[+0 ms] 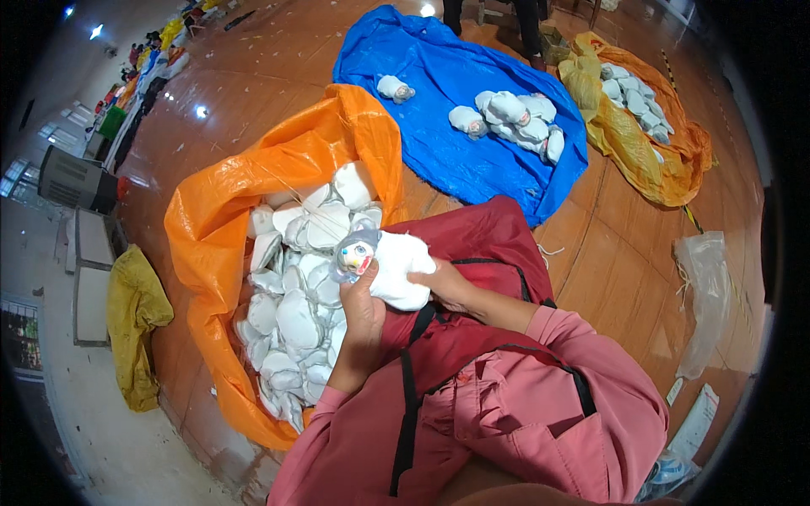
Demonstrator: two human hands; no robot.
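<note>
A small white plush toy with a grey head and a coloured animal face is held up above my lap. My left hand grips it at the head end, its thumb just under the face. Around the other end of the white body my right hand is closed, its fingers partly hidden behind the plush. Beside my left hand lies an open orange sack, filled with a heap of white and grey plush pieces. A dark red apron covers my lap beneath the toy.
Ahead, a blue sheet carries several similar plush toys. Another sack, yellow-orange, holds more white pieces at the far right. A person's legs stand beyond. Clear plastic bags lie at right; a yellow sack is at left.
</note>
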